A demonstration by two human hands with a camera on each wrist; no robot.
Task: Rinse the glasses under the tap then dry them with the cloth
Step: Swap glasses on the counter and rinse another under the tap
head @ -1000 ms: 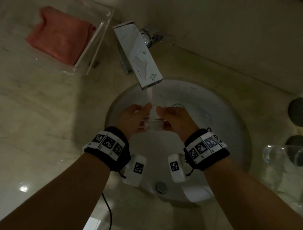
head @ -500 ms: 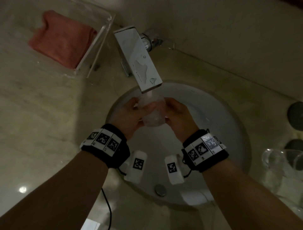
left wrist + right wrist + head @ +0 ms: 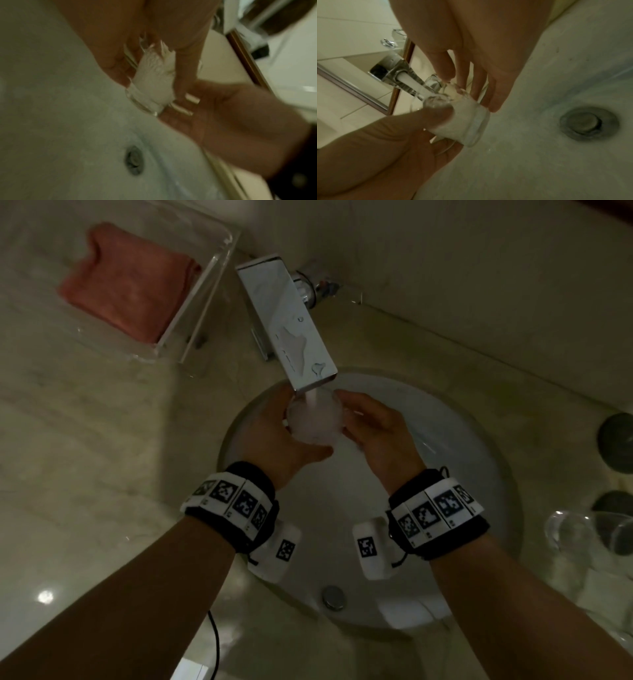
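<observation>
One glass under the tap, two hands on it

Both hands, left hand [image 3: 274,436] and right hand [image 3: 378,433], curl fingers [image 3: 494,93] round one glass [image 3: 315,419] foaming with water beneath the tap [image 3: 291,323], over the sink [image 3: 462,474]. One pink cloth [image 3: 126,282] lies in a clear tray [image 3: 209,289] on the counter [image 3: 85,457].

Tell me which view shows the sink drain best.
The right wrist view: the drain sits sharp and unobstructed. The left wrist view shows it blurred and edge-on; the head view shows it small between the forearms.
</observation>
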